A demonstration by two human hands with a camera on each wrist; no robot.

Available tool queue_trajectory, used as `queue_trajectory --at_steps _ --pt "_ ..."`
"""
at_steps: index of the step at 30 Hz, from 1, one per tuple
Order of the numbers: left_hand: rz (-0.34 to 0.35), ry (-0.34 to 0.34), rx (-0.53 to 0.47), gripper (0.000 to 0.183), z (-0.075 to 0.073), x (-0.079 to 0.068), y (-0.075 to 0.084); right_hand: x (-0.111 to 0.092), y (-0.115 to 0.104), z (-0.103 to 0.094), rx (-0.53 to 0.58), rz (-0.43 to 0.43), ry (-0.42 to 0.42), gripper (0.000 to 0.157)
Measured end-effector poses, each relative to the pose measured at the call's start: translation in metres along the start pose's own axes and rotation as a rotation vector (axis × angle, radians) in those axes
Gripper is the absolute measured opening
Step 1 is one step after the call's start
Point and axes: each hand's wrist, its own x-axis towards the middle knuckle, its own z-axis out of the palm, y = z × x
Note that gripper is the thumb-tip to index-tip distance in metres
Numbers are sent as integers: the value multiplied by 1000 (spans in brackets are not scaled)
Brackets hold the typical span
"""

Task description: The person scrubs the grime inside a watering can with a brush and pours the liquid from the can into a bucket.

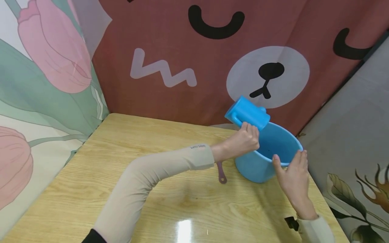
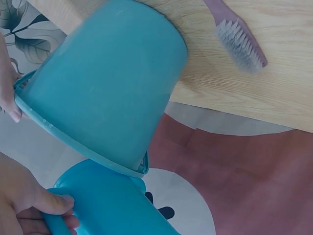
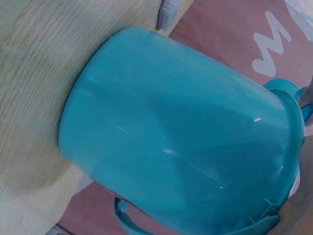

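My left hand (image 1: 247,138) holds a bright blue pitcher (image 1: 247,113) by its handle. The pitcher is tilted over the far left rim of a blue bucket (image 1: 253,168), its bottom raised up and left. In the left wrist view, thumb and fingers wrap the pitcher (image 2: 112,200) handle beside the bucket (image 2: 107,83). The bucket stands upright on the table. At its near right rim rests my right hand (image 1: 293,180), fingers fairly straight and thumb spread apart. The right wrist view shows the bucket wall (image 3: 171,132) large; most of the right hand is out of frame there.
A purple brush (image 2: 244,36) with pale bristles lies on the wooden table (image 1: 170,206) left of the bucket; my left forearm partly hides it in the head view. A brown printed curtain (image 1: 170,104) hangs behind the table, with patterned cloth (image 1: 343,135) at the right.
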Motion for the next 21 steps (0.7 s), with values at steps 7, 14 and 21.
queue_trajectory --at_steps 7,14,21 --pt "19 3 17 39 -1 2 0 2 1 -1 6 11 -8 95" --pt "35 4 -1 40 -3 1 4 0 2 1 6 4 -12 95" --pt "30 19 -5 42 -4 3 6 -1 1 0 0 6 -7 95"
